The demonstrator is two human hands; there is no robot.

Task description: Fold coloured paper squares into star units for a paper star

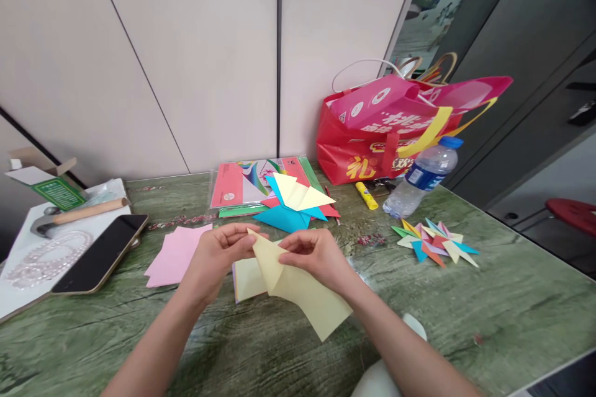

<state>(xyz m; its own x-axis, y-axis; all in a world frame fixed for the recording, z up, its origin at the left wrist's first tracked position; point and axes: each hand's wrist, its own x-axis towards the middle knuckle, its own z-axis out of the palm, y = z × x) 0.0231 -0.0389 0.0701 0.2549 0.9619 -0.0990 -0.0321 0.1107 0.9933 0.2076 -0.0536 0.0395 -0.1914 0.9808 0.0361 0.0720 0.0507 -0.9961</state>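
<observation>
My left hand [228,248] pinches the folded corner of the yellow paper [302,291] between thumb and fingers, and my right hand [316,257] pinches it just beside. I hold it over the near side of the stack [246,280], its loose end hanging to the right. Left are pink sheets [174,255]; beyond, blue folded pieces [286,218].

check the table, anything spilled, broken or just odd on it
Nothing looks spilled or broken. The one oddity is a wooden-handled metal tool on the white board at the left, beside a black phone: it seems out of keeping with the multicoloured folded paper at the right.
</observation>
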